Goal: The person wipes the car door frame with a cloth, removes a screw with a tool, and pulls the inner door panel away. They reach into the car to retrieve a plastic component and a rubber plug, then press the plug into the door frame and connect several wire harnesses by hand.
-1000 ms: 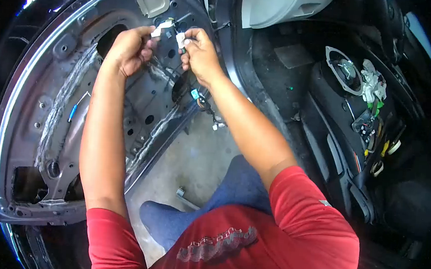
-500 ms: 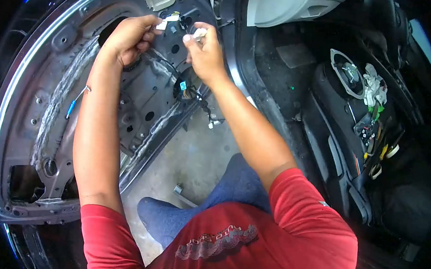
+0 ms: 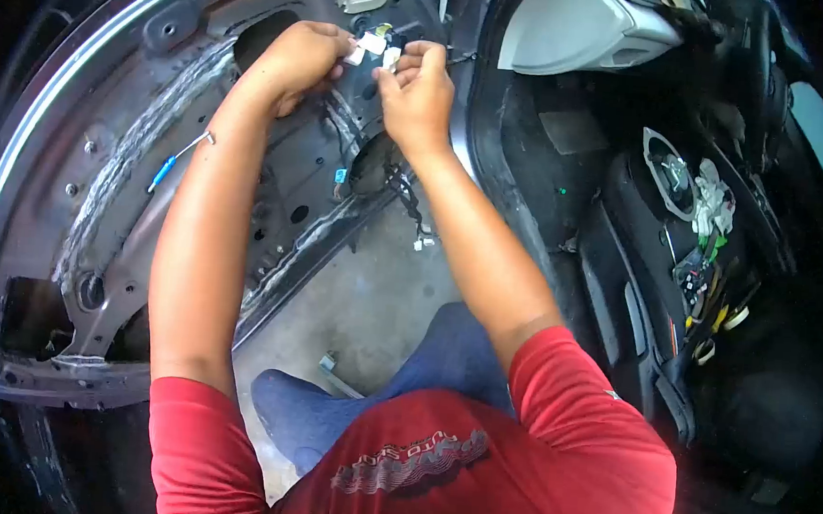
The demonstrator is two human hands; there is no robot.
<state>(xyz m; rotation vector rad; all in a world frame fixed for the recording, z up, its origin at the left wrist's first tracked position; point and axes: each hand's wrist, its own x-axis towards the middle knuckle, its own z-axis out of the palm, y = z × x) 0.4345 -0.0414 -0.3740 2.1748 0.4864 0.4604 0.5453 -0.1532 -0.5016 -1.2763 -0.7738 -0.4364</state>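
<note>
Both hands are at the upper part of a bare metal door panel (image 3: 280,169). My left hand (image 3: 303,62) is closed, with a small white piece (image 3: 356,54) pinched at its fingertips. My right hand (image 3: 419,95) pinches another white piece (image 3: 391,60) between thumb and fingers, close beside the first. Between and above them sits a white and yellow item (image 3: 375,42) at the panel. Below my right hand, dark wiring (image 3: 408,200) comes out by a round opening and ends in white connectors (image 3: 424,245). A blue connector (image 3: 340,175) lies left of that opening.
A blue-handled tool (image 3: 163,173) stands out from the door beside my left forearm. On the right, a dark car seat (image 3: 619,260) bears a speaker frame (image 3: 669,174), a crumpled glove (image 3: 714,200) and several tools. A grey metal piece (image 3: 336,375) lies on the floor by my knee.
The view has shifted, so the door appears further right. My right hand has come nearer to my left, bringing the two white pieces close together.
</note>
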